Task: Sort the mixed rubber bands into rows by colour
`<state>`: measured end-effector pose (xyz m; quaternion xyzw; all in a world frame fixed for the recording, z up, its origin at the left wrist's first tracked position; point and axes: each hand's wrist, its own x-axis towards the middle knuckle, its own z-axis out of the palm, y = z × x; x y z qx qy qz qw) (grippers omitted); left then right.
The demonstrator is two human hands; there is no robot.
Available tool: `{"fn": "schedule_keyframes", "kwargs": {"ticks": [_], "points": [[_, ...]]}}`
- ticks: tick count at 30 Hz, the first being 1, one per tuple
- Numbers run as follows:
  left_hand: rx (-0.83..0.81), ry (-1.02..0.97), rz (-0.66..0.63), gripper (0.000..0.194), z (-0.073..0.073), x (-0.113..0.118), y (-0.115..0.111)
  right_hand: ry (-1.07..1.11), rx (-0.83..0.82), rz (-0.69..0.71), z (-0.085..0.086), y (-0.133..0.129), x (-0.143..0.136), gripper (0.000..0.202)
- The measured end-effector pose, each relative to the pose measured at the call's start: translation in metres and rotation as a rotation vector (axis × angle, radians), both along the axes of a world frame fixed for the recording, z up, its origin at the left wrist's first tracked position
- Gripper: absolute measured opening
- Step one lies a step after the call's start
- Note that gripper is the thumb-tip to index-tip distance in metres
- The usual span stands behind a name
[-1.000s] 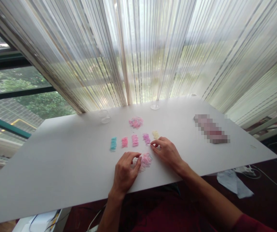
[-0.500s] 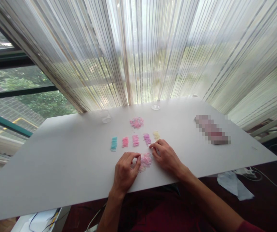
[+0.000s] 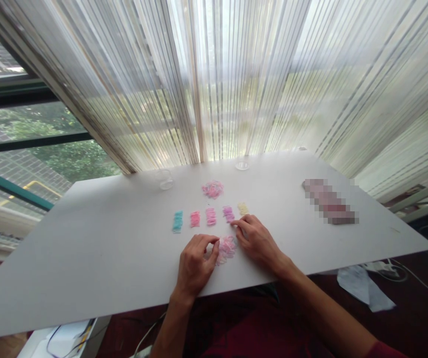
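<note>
Left hand: fingertips close together, any grip indiscernible, beside loose pinkish pile, slender pieces. Right hand: forefinger extended, thumb apart, at ridged purple stack.

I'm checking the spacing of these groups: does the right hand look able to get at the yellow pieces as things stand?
Likely yes: the right hand is just on the near side of the yellow pieces, with nothing visible between them.
</note>
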<state>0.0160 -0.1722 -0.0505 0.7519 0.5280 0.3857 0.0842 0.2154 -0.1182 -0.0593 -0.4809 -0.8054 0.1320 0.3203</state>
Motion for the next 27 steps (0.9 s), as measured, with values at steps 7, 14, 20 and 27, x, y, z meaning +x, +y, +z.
{"fn": "schedule_keyframes", "kwargs": {"ticks": [7, 14, 20, 27], "points": [[-0.033, -0.025, 0.023, 0.015, 0.002, -0.011, 0.0, 0.105, -0.041, 0.019, 0.003, -0.005, 0.015, 0.025], [-0.045, 0.056, 0.026, 0.021, 0.001, -0.027, 0.003, 0.093, -0.086, -0.025, 0.002, -0.023, 0.021, 0.019], [-0.074, 0.19, -0.038, 0.028, 0.001, -0.012, 0.004, 0.046, -0.085, -0.038, 0.002, -0.028, 0.013, 0.019], [-0.101, 0.298, -0.102, 0.033, 0.006, 0.011, 0.001, 0.039, -0.041, -0.073, -0.004, -0.025, 0.008, 0.012]]}}
